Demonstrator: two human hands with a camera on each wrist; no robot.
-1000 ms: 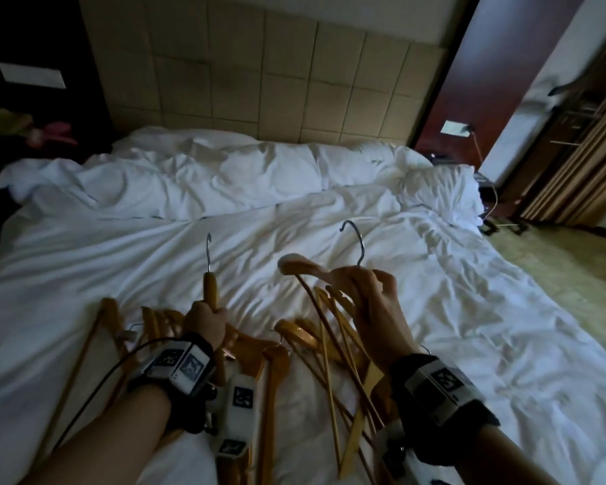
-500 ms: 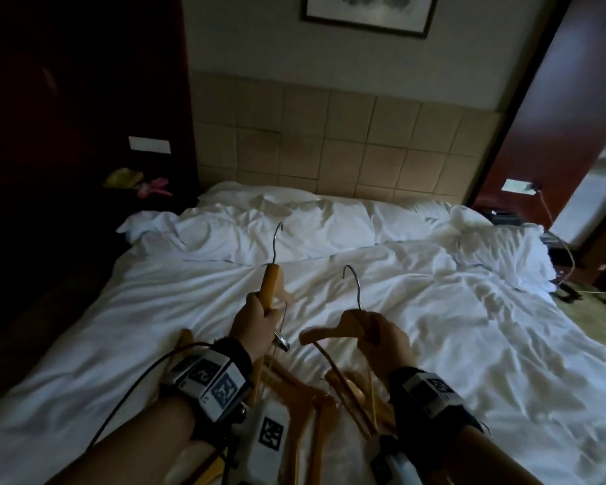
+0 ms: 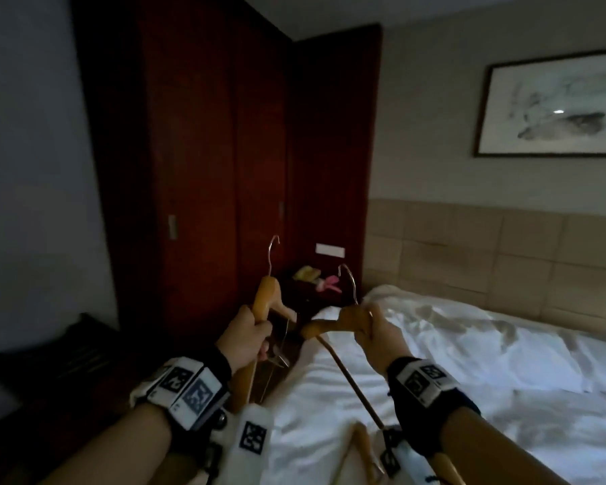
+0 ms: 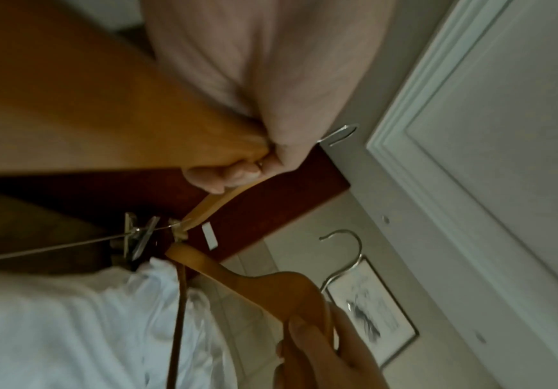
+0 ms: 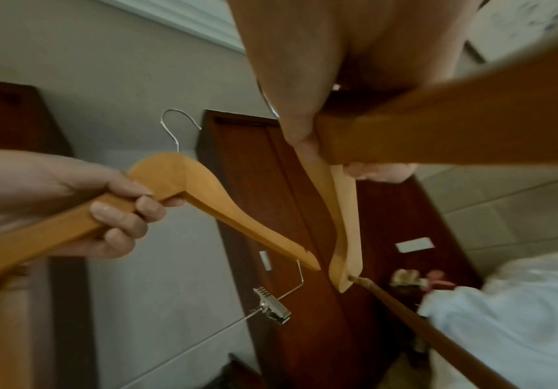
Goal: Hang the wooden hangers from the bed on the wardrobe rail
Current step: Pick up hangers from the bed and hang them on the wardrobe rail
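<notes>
Both our hands were curled round wooden hangers held up in front of us: our left hand [image 3: 247,339] gripped one arm of a clip hanger [image 3: 265,302], and our right hand [image 3: 376,336] gripped the neck of a plain hanger [image 3: 333,323] with a bottom bar.

We could not make out the wardrobe rail; the dark red wardrobe [image 3: 224,162] ahead stood shut, its doors hiding whatever was inside. The white bed [image 3: 469,362] ran off the right and lower edges of the head view. On it, by our right wrist, lay another hanger [image 3: 359,446], cut off at the bottom edge. A framed picture [image 3: 553,106] was clipped by the right edge. Small yellow and pink things [image 3: 317,278] on the dark bedside stand were too dim to identify. The clip hanger's metal clip [image 5: 272,312] hung near the plain hanger's tip, apart from it.
</notes>
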